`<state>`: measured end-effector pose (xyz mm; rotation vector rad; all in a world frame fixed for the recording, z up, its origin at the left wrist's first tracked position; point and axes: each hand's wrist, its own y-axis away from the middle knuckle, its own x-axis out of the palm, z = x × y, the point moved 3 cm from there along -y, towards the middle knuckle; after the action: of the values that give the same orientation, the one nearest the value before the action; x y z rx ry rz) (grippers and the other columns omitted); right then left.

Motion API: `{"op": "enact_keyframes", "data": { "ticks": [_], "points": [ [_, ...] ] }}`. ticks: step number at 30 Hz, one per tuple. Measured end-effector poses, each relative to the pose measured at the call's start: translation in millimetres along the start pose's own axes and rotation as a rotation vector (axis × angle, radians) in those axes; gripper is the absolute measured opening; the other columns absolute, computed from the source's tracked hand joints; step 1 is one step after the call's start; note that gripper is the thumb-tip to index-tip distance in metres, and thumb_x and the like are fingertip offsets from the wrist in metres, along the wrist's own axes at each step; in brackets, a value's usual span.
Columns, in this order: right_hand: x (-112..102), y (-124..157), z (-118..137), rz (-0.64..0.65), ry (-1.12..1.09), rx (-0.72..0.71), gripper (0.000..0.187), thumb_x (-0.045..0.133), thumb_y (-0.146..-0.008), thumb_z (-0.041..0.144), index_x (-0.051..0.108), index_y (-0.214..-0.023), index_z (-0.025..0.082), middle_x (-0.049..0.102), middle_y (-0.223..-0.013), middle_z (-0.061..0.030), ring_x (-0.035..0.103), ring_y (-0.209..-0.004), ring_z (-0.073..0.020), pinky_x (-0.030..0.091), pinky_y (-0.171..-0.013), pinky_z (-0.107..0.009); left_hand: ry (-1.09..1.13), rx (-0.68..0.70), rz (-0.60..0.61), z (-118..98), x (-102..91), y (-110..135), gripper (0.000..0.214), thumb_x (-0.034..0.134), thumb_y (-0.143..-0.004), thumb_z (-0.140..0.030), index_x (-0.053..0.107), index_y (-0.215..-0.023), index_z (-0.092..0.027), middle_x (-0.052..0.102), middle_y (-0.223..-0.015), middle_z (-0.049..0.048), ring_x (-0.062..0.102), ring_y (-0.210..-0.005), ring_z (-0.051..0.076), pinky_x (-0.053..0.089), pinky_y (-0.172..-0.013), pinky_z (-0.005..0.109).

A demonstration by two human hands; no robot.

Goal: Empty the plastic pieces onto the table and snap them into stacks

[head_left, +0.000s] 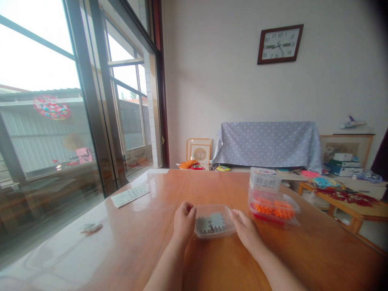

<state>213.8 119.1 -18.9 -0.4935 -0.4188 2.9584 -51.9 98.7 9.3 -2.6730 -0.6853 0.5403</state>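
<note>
Clear plastic tub (216,235), one — on the brown bench (176,186), between left hand (184,220) and right hand (246,231), grey notched pieces (210,222) inside. Left hand: fingers curled, holding the tub's left rim. Right hand: thumb and fingers closed on its right rim. Beyond the right hand, as I see it: container (290,220) of orange pieces (273,208), one; clear box (264,182), one, behind it. Towards the window (130,121) — pale sheet (130,196), one; small object (91,228), one, too blurred to name.

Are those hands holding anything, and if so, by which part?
Yes: a clear plastic container with grey pieces inside, apparently by opposite ends: left hand at its left edge, right hand at its right.
</note>
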Motion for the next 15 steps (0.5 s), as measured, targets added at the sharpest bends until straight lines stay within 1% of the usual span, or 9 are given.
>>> {"op": "enact_keyframes", "data": {
  "ticks": [1,3,5,7,9,11,13,15],
  "points": [
    [-1.1,0.9,0.3,-0.020,-0.004,0.011,0.055,0.056,-0.085,0.067,0.070,-0.113,0.022,0.077,-0.107,-0.0096,0.071,-0.102,-0.0302,0.055,-0.084,-0.039,0.021,-0.026,-0.023,2.3,-1.0,-0.9,0.016,0.064,-0.081,-0.035,0.059,-0.073,-0.021,0.061,-0.069,-0.0006,0.055,-0.067,0.017,0.034,-0.061,0.025],
    [-2.1,4.9,3.5,-0.022,-0.020,0.028,0.056,0.056,-0.086,0.066,0.068,-0.116,0.021,0.077,-0.093,-0.0081,0.072,-0.085,-0.0272,0.056,-0.073,-0.036,0.057,-0.084,-0.071,6.1,-3.5,-2.4,0.017,0.064,-0.080,-0.034,0.057,-0.072,-0.021,0.059,-0.067,-0.0007,0.054,-0.066,0.017,0.035,-0.062,0.025],
    [-0.5,10.0,8.3,0.023,-0.053,0.038,0.055,0.054,-0.088,0.064,0.066,-0.120,0.020,0.072,-0.076,-0.0032,0.068,-0.065,-0.0221,0.053,-0.060,-0.033,0.088,-0.131,-0.093,8.2,-4.3,-2.8,0.016,0.064,-0.079,-0.033,0.055,-0.071,-0.021,0.057,-0.066,-0.0012,0.053,-0.065,0.016,0.035,-0.061,0.025],
    [3.2,14.2,12.5,0.086,-0.091,0.039,0.055,0.053,-0.090,0.061,0.061,-0.126,0.020,0.068,-0.071,0.0005,0.064,-0.056,-0.0184,0.050,-0.054,-0.030,0.113,-0.156,-0.073,8.1,-1.8,-1.4,0.016,0.063,-0.078,-0.032,0.053,-0.071,-0.021,0.055,-0.064,-0.0022,0.053,-0.061,0.015,0.036,-0.060,0.025],
    [6.6,15.8,14.1,0.119,-0.130,0.044,0.058,0.056,-0.089,0.058,0.056,-0.132,0.020,0.068,-0.076,0.0009,0.066,-0.059,-0.0182,0.050,-0.054,-0.029,0.153,-0.179,-0.031,6.1,3.6,2.5,0.019,0.062,-0.079,-0.034,0.051,-0.070,-0.021,0.053,-0.061,-0.0033,0.053,-0.057,0.014,0.036,-0.057,0.024],
    [8.1,14.3,12.8,0.113,-0.177,0.054,0.063,0.059,-0.087,0.054,0.051,-0.138,0.018,0.070,-0.085,-0.0015,0.071,-0.071,-0.0205,0.054,-0.059,-0.030,0.204,-0.200,0.022,2.4,10.1,8.3,0.022,0.060,-0.081,-0.038,0.049,-0.071,-0.021,0.054,-0.061,-0.0032,0.053,-0.054,0.013,0.038,-0.054,0.024],
    [7.5,11.1,8.8,0.091,-0.230,0.080,0.067,0.061,-0.086,0.050,0.048,-0.142,0.016,0.073,-0.096,-0.0060,0.074,-0.083,-0.0228,0.057,-0.067,-0.032,0.254,-0.220,0.082,-2.5,16.2,14.7,0.022,0.059,-0.081,-0.039,0.049,-0.073,-0.021,0.059,-0.064,-0.0013,0.054,-0.051,0.012,0.038,-0.052,0.024],
    [5.2,7.2,2.9,0.060,-0.257,0.112,0.069,0.061,-0.085,0.049,0.048,-0.143,0.016,0.073,-0.113,-0.0123,0.074,-0.092,-0.0242,0.059,-0.074,-0.034,0.319,-0.255,0.177,-7.1,22.1,20.3,0.021,0.060,-0.080,-0.038,0.050,-0.076,-0.020,0.064,-0.066,0.0011,0.053,-0.048,0.011,0.036,-0.049,0.023]
  ]
}}
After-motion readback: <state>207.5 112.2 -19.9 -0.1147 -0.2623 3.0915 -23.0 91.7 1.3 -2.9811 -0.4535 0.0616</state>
